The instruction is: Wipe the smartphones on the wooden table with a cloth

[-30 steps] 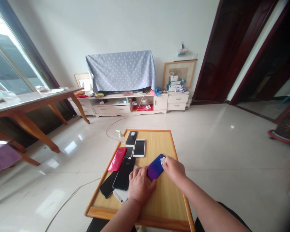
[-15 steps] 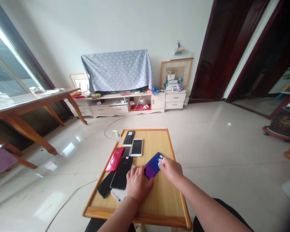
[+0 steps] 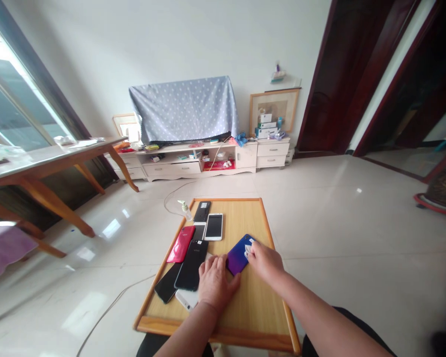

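Blue-purple smartphone (image 3: 238, 255): lies back up and askew, right of the other phones.
Left hand (image 3: 217, 285): open, palm down, fingers against the phone's lower edge, steadying it.
Right hand (image 3: 265, 263): clenched on a white wipe (image 3: 248, 251), pressed to the phone's upper right corner.
Surface (image 3: 258, 317): orange-framed wood; red smartphone (image 3: 181, 244), black smartphone (image 3: 191, 265) and white smartphone (image 3: 213, 227) lie toward its left edge; pump bottle (image 3: 186, 210) stands just beside its far left corner.

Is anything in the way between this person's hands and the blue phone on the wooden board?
Very little. The left hand lies right at the blue phone's lower corner, with nothing visible between them. Under the right hand, a small white cloth sits between the hand and the phone.
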Demonstrator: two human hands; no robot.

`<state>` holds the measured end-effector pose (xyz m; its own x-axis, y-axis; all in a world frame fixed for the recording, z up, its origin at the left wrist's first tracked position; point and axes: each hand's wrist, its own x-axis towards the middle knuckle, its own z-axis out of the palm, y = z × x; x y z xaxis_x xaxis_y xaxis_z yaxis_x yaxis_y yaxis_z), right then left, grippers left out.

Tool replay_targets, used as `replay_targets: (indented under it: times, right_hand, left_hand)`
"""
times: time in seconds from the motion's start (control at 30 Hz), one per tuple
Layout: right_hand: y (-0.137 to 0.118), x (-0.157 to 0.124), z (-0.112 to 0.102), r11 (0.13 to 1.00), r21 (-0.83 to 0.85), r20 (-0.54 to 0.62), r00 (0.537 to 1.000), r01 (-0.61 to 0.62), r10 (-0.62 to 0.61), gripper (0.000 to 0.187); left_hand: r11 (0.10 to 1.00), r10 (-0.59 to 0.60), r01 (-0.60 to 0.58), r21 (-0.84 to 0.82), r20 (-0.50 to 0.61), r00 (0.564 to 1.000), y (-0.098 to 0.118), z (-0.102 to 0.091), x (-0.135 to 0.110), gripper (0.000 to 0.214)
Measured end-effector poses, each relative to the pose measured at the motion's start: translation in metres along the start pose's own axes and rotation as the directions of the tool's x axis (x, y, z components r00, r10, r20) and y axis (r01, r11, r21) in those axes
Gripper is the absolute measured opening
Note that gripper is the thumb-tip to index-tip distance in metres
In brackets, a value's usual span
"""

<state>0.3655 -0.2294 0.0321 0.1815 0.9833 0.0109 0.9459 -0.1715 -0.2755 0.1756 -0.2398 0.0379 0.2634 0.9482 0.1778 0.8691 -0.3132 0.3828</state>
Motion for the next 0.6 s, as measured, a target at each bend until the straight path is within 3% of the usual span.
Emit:
replay_targets:
  times: [0.1, 0.17, 0.37, 0.43, 0.6]
  right_hand:
    - [-0.018, -0.018, 0.013, 0.985, 0.052, -0.003, 0.986, 0.165, -0.165, 0.011]
    - [-0.017, -0.018, 0.018, 0.979, 0.080, 0.009, 0.982, 0.185, -0.186, 0.013]
    - [0.015, 0.031, 0.030, 0.999, 0.032, 0.008, 1.000, -0.002, 0.002, 0.029]
    - [0.007, 0.029, 0.036, 0.999, 0.004, 0.036, 0.999, 0.032, -0.032, 0.028]
    - [-0.037, -0.003, 0.043, 0.965, 0.046, 0.113, 0.958, 0.260, -0.263, 0.020]
  left_hand:
    - [1.000, 0.014, -0.014, -0.026, 0.008, 1.000, -0.003, -0.003, -0.003, 0.049]
    - [0.999, 0.013, -0.012, -0.031, 0.013, 1.000, -0.007, -0.004, -0.006, 0.050]
    - [0.999, 0.006, -0.004, -0.040, 0.054, 0.999, -0.018, -0.002, -0.012, 0.060]
    - [0.999, 0.002, 0.001, -0.046, 0.050, 0.999, -0.021, 0.000, -0.012, 0.060]
    - [0.997, 0.008, -0.005, -0.075, 0.043, 0.999, -0.024, 0.005, -0.012, 0.058]
